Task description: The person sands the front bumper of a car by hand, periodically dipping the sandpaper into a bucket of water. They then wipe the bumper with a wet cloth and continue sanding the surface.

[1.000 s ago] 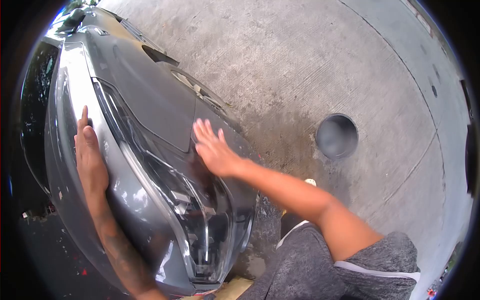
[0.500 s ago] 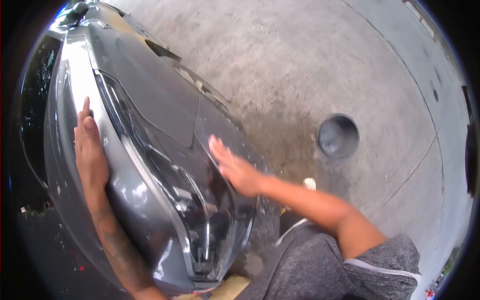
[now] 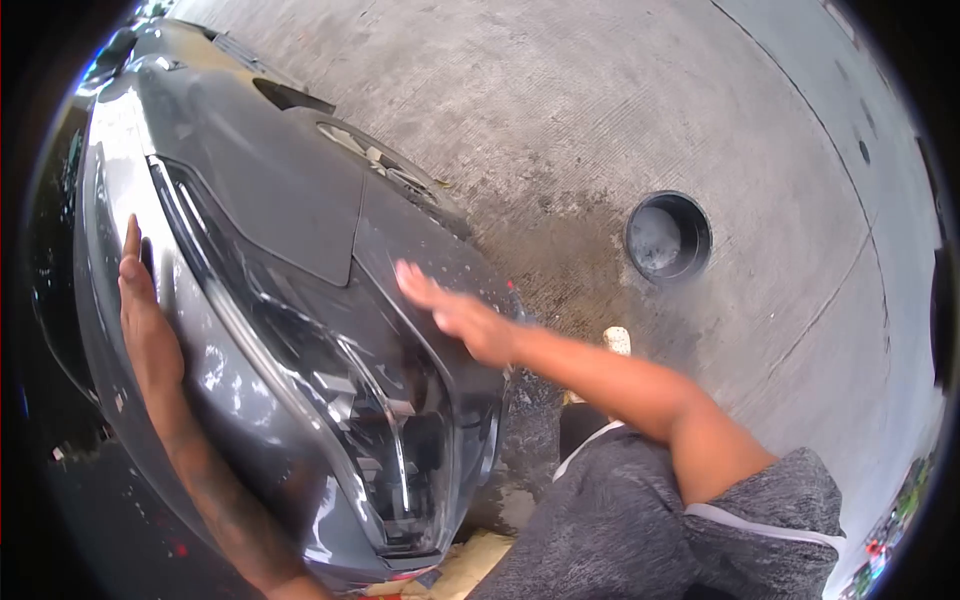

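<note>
A dark grey car (image 3: 250, 150) fills the left side of the view, its glossy body wet with drops in places. My left hand (image 3: 150, 335) lies along the shiny panel above the lamp, fingers stretched out and nothing in them. My right hand (image 3: 465, 315), a little blurred, is over the car's side behind the lamp, its fingers extended and bare. Between the two hands runs the long clear-covered lamp (image 3: 390, 440) with a bright trim strip (image 3: 265, 370) along its edge.
On the concrete ground (image 3: 560, 90) at the right stands a round black bucket (image 3: 695, 258) with greyish, foamy-looking contents. A wet brown patch (image 3: 550, 250) spreads between bucket and car. The car's wheel (image 3: 375, 155) shows farther up. A light-coloured shoe (image 3: 617, 340) is below my right forearm.
The view has shifted slightly, so the car and bucket sit a little differently in frame. Both hands stay at the car, fingers still outstretched.
</note>
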The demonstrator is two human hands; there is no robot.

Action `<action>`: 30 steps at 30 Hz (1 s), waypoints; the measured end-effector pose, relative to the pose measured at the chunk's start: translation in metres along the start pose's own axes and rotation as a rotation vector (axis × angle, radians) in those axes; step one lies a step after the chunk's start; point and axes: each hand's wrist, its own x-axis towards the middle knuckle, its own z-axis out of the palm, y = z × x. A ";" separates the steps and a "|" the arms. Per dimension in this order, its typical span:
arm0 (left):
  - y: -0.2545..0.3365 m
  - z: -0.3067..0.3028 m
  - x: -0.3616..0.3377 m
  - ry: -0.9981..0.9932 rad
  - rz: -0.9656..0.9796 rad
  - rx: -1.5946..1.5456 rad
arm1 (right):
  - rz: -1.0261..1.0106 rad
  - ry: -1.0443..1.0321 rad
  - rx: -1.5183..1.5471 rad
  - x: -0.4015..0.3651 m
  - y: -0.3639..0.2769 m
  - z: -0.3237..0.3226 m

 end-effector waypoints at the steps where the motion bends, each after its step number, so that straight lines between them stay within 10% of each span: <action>1: 0.001 0.000 -0.001 -0.009 0.006 -0.007 | -0.039 -0.001 0.077 -0.025 -0.002 0.009; 17: -0.011 -0.002 0.008 -0.017 0.042 0.043 | 0.114 0.089 -0.284 0.004 0.008 0.019; 30: -0.026 -0.006 0.026 -0.062 0.002 -0.030 | 0.058 0.164 -0.207 -0.122 -0.027 0.085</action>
